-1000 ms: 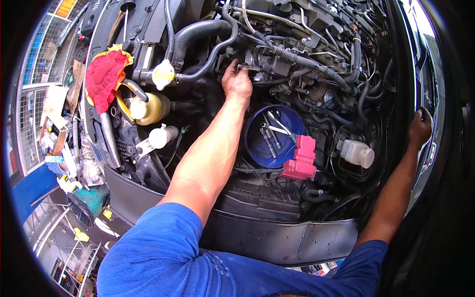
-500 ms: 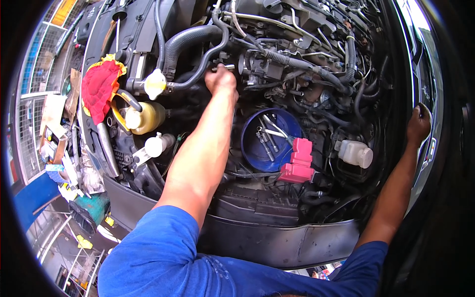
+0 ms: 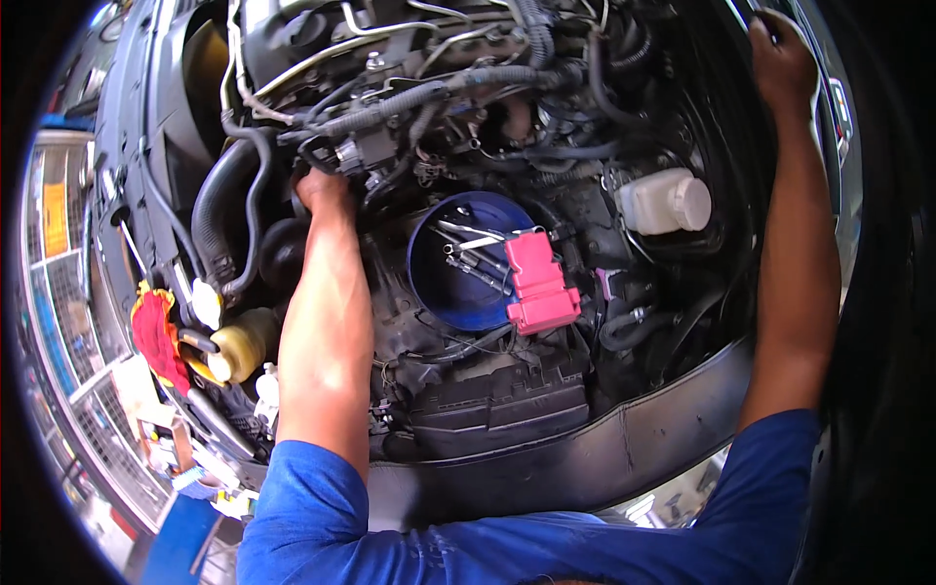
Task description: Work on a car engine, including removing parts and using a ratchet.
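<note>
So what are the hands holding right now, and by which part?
The left hand reaches under the hoses; its fingers are hidden, so a hold cannot be told. The right hand grips the car body edge.

The left hand [image 3: 322,190] is wedged low in the engine bay, hemmed in by a thick black hose [image 3: 216,210] on its left and a bundle of cables [image 3: 409,102] above — little room is left around the fingers; the path to its right is blocked by a blue bowl [image 3: 444,283] of tools and a pink cover [image 3: 538,283]; more open space is seen near the white tank [image 3: 665,200]; the right hand [image 3: 780,60] is rested on the bay's edge, clear of the clutter.
</note>
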The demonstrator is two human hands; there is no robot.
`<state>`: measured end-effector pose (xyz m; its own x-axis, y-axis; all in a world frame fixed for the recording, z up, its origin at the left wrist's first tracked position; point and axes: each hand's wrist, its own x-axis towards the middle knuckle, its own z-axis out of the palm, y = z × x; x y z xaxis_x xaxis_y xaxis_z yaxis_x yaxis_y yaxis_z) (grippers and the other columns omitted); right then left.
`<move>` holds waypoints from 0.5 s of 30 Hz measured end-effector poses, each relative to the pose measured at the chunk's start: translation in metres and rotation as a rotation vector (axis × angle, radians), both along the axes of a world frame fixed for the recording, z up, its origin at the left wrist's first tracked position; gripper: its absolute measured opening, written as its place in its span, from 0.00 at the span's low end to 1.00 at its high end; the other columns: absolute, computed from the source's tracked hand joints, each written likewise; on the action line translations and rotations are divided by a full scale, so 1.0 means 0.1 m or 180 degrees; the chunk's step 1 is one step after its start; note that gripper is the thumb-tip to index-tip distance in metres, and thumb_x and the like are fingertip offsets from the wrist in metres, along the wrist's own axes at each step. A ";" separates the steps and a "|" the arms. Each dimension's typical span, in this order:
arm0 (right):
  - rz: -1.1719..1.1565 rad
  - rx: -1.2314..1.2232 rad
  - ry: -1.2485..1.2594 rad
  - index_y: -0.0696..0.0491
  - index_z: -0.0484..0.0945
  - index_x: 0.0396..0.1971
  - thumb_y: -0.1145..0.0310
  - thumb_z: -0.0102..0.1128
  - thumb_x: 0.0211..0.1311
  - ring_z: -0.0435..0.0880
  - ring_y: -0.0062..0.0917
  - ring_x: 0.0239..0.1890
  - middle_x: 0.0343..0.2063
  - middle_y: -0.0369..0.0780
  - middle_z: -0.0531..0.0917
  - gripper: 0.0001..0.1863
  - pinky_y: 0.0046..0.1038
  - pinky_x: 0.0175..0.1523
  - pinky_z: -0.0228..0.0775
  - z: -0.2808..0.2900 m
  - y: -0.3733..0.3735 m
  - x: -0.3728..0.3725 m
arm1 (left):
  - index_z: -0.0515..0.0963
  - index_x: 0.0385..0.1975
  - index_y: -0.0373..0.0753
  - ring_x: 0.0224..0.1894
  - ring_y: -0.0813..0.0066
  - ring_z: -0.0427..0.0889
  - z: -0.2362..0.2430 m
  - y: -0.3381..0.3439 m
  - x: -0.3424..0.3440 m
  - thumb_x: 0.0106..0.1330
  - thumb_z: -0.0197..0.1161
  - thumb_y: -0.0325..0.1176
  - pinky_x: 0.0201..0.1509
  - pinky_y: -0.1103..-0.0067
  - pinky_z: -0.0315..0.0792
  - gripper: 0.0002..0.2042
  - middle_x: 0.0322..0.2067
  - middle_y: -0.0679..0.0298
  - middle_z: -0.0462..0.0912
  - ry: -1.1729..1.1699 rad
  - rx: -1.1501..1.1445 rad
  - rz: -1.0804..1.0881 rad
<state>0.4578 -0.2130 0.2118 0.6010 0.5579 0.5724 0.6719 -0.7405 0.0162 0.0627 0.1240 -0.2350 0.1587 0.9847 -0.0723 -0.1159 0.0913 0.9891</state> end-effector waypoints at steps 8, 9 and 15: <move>0.0265 0.0542 -0.0165 0.57 0.82 0.35 0.66 0.58 0.53 0.84 0.40 0.39 0.33 0.49 0.84 0.12 0.33 0.46 0.74 0.04 0.15 -0.25 | 0.62 0.66 0.48 0.70 0.71 0.57 0.35 -0.07 0.04 0.73 0.40 0.41 0.72 0.74 0.53 0.22 0.67 0.68 0.62 0.3948 0.1534 -0.2090; 0.0235 0.0590 -0.0095 0.58 0.82 0.35 0.66 0.58 0.53 0.84 0.39 0.39 0.33 0.49 0.84 0.13 0.33 0.46 0.74 0.04 0.14 -0.26 | 0.63 0.66 0.49 0.70 0.72 0.58 0.47 -0.11 0.07 0.73 0.40 0.41 0.71 0.74 0.55 0.22 0.67 0.68 0.63 0.4279 0.1620 -0.2185; 0.0204 0.0462 -0.0195 0.57 0.82 0.35 0.66 0.58 0.53 0.84 0.38 0.38 0.32 0.48 0.84 0.13 0.33 0.46 0.74 0.05 0.14 -0.24 | 0.66 0.64 0.52 0.68 0.72 0.62 1.20 -0.36 0.15 0.71 0.45 0.42 0.68 0.74 0.62 0.21 0.65 0.69 0.67 0.5277 0.1802 -0.2607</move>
